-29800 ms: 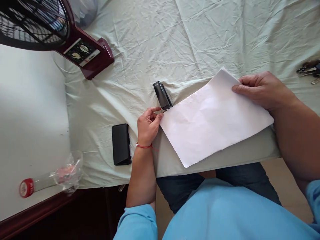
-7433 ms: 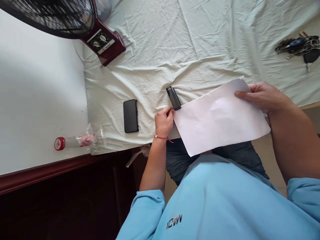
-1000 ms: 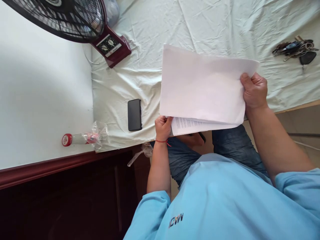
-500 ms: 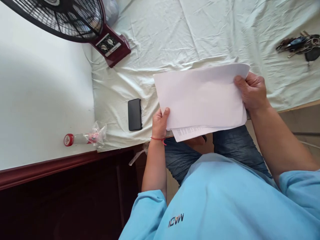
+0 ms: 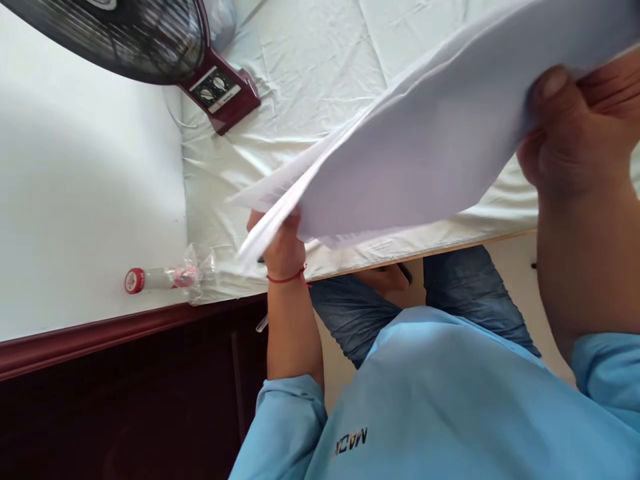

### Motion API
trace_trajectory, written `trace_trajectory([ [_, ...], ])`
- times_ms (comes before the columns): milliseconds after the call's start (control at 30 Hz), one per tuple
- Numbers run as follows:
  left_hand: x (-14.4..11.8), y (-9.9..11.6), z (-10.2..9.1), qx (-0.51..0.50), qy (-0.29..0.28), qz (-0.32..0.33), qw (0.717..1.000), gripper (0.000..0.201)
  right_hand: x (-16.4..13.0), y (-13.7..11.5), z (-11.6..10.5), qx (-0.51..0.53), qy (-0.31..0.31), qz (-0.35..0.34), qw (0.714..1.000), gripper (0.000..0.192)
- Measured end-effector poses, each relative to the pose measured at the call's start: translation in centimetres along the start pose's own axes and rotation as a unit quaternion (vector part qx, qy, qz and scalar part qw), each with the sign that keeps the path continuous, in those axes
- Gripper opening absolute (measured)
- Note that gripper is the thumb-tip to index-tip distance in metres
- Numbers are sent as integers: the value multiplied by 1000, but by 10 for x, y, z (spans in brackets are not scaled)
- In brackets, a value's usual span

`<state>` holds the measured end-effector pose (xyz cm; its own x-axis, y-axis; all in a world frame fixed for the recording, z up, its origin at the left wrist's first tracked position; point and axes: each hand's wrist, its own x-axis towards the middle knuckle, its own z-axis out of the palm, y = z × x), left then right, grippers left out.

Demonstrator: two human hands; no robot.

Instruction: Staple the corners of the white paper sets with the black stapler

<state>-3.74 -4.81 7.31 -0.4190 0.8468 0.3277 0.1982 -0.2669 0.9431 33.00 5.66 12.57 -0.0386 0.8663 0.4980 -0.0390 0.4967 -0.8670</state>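
Across the room's far side lies the bed (image 5: 320, 80), covered by a pale green sheet (image 5: 300, 60) full of creases, its near edge running just above the person's knees. To its left a white surface (image 5: 85, 200) takes up a broad stretch, bordered below by a dark red wooden edge (image 5: 100, 337). At the top left corner a fan (image 5: 150, 40) with a black grille stands with its maroon base and control panel resting on the sheet.

Held up above the bed, a stack of white papers (image 5: 425, 133) fills the upper right of the view, tilted and raised close to the camera so that it hides much of the sheet behind it. The sheets fan apart a little at the lower left end, where faint printed lines show on one page. The right hand (image 5: 570, 140) clamps the stack at its right end, thumb pressed on top and fingers curled behind. The left hand (image 5: 283, 243), with a red string around its wrist, pinches the lower left corner of the papers, fingers closed on the splayed edges.

The person wears a light blue sweatshirt (image 5: 450, 407) and dark jeans (image 5: 350, 313).

Small beside all this, a clear plastic bottle (image 5: 160, 279) with a red cap lies on its side on the white surface, wrapped partly in crinkled plastic, near the sheet's corner.
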Motion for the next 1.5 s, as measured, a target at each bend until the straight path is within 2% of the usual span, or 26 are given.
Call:
trace_trajectory([
  [100, -13, -14, 2, 8, -18, -6, 1000, 59, -14, 3, -7, -47, -76, 67, 994, 35],
  [167, -24, -23, 6, 7, -64, -67, 996, 56, -23, 8, -8, -81, -151, 125, 977, 40],
  [233, -32, -29, 11, 12, -91, -129, 987, 51, -30, 11, -6, -100, -183, 176, 962, 39],
  [300, -36, -34, 15, 28, -101, -164, 981, 49, -30, 12, -1, -112, -167, 192, 961, 35],
  [400, -35, -38, 18, 20, -82, -164, 983, 49, -24, 11, 6, -123, -132, 164, 970, 32],
  [533, -35, -43, 21, -2, -78, -166, 983, 64, -17, 18, 9, -115, -119, 158, 973, 37],
  [667, -45, -45, 21, -22, -95, -199, 975, 74, -20, 36, 11, -112, -87, 192, 971, 38],
  [800, -56, -45, 15, -83, -73, -252, 961, 80, -25, 54, 10, -87, -5, 242, 966, 37],
  [900, -61, -38, 8, -95, -67, -305, 945, 76, -26, 67, 4, -57, 57, 257, 963, 37],
  [1033, -67, -24, 4, -103, -130, -339, 926, 57, -27, 83, -6, -40, 110, 276, 954, 43],
  [1133, -70, -25, 4, -86, -149, -336, 926, 45, -31, 83, -8, -7, 103, 279, 955, 46],
  [1267, -73, -37, 6, -63, -77, -325, 940, 34, -39, 66, -4, 83, 39, 295, 951, 57],
  [1400, -72, -41, 10, -73, -68, -329, 939, 36, -51, 56, -5, 83, -56, 388, 916, 70],
  [1500, -72, -38, 12, -96, -62, -340, 933, 47, -60, 57, -8, 26, -79, 444, 892, 63],
])
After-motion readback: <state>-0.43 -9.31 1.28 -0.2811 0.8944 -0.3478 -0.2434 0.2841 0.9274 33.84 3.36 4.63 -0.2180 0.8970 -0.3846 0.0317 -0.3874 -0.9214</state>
